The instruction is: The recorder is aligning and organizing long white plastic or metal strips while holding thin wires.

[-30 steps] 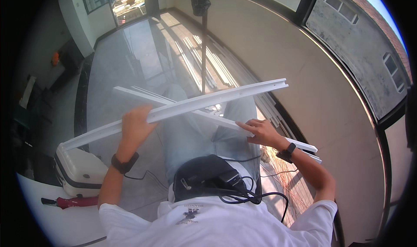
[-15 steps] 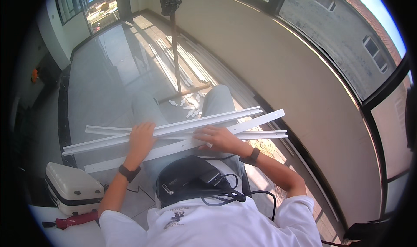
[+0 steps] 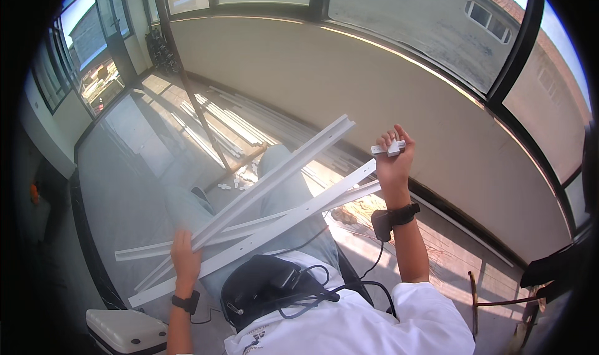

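Observation:
My left hand (image 3: 185,258) is closed around the lower end of a white channel rail (image 3: 281,168), which slants up and away to the right. My right hand (image 3: 395,174), raised beyond the rails' right ends, grips a small white cross-shaped connector (image 3: 393,148) in its curled fingers. Across my lap, under the held rail, lies a white strip with small holes (image 3: 293,218). Another white rail (image 3: 143,252) crosses beneath that strip.
On the floor ahead lie several loose white connectors (image 3: 236,183) and long white rails (image 3: 234,121). A brown pole (image 3: 193,99) stands there. A pale case (image 3: 128,330) sits at lower left, a black pouch with cables (image 3: 259,289) at my waist. A low wall (image 3: 268,55) runs along the right.
My right hand has left the rails and risen to the right, the connector now plainly showing. The channel rail has swung steeper with my left hand at its lower end. The view has shifted.

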A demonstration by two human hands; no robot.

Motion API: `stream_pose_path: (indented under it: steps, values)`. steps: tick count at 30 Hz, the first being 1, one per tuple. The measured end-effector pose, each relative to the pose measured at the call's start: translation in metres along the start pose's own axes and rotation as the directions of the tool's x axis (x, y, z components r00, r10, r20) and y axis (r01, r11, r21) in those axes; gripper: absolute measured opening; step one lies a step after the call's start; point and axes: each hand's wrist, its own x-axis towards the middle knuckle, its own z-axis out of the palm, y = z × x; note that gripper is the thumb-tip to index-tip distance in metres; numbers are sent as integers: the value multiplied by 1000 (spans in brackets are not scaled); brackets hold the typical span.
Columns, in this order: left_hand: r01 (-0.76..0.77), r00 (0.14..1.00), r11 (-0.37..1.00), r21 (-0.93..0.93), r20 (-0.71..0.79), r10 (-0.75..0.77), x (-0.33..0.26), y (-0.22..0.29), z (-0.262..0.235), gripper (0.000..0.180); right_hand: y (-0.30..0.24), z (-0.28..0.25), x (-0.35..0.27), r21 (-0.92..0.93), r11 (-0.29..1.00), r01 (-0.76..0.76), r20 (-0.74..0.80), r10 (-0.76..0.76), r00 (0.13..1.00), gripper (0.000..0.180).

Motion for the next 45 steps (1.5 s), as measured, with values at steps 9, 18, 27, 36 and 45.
stream_pose_path:
  steps: [9,18,27,36,45]
  values:
    - [-2,998,1000,0,-62,2,-6,-20,-10,18,-26,52,-9,9,995,100,20,-100,995,17]
    - [-23,997,996,82,-68,29,-16,-25,-52,17,-36,74,-33,267,960,-84,264,11,965,16]
    - [-87,986,995,48,-136,92,-22,-34,-53,20,-20,87,-43,-153,977,149,293,-99,951,31]
    - [-89,986,993,72,-133,98,-24,-31,-48,17,-13,70,-45,-255,952,168,118,-142,983,17]
    - [-100,984,994,50,-146,106,-23,-27,-45,17,-4,72,-50,-405,856,321,181,-269,946,15]
